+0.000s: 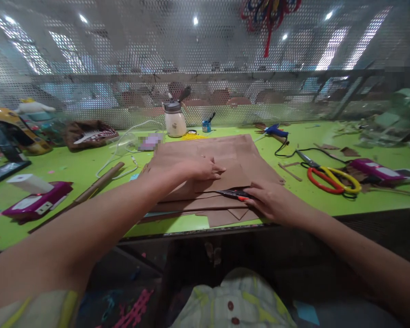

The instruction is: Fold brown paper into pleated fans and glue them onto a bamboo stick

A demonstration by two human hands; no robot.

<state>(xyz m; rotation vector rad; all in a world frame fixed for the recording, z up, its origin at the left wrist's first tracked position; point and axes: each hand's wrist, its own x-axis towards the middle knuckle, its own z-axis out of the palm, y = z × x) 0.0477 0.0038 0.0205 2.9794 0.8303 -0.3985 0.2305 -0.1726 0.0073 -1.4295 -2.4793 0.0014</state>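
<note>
My left hand (207, 168) lies on a stack of brown sheets (222, 148), palm down with its fingers stretched out. In my right hand (269, 200) is a slim black-and-red cutting tool (230, 194), its narrow tip pointing left along the near part of the stack. Whether it is a knife or a pair of scissors, I cannot tell; my fingers cover its grip. Loose brown pieces (225, 218) stick out below the stack at the table's front edge.
To the right lie large scissors (335, 180) with red and yellow handles, a purple power strip (376, 169) and a blue glue gun (276, 132). A white jug (175, 120) stands behind the sheets. On the left are another purple strip (37, 200) and a brown roll (99, 182).
</note>
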